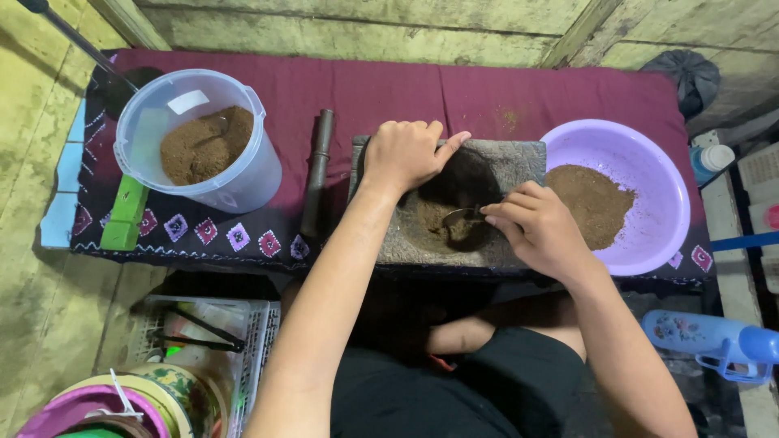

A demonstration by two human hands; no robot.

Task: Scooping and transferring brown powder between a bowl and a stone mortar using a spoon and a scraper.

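Scooping ground brown powder out of the stone mortar with a spoon.

Head view: I am bracing the stone mortar point(451, 203) with my left hand point(406, 152), its fingers curled over the far rim at about 11 o'clock of the hollow, thumb stretched toward 1 o'clock. My right hand point(540, 229) is pinching the handle of a small metal spoon point(462, 216), whose bowl is sitting in the brown powder point(442, 221) at the hollow's bottom; my hands are working apart. I judge I am mid-scoop, and the next move is calling for a level lift toward the purple basin point(649, 166) at 3 o'clock, already holding a heap. A stone pestle point(317, 172) is lying at 9 o'clock, and beyond it a clear bucket point(199, 139) of powder.
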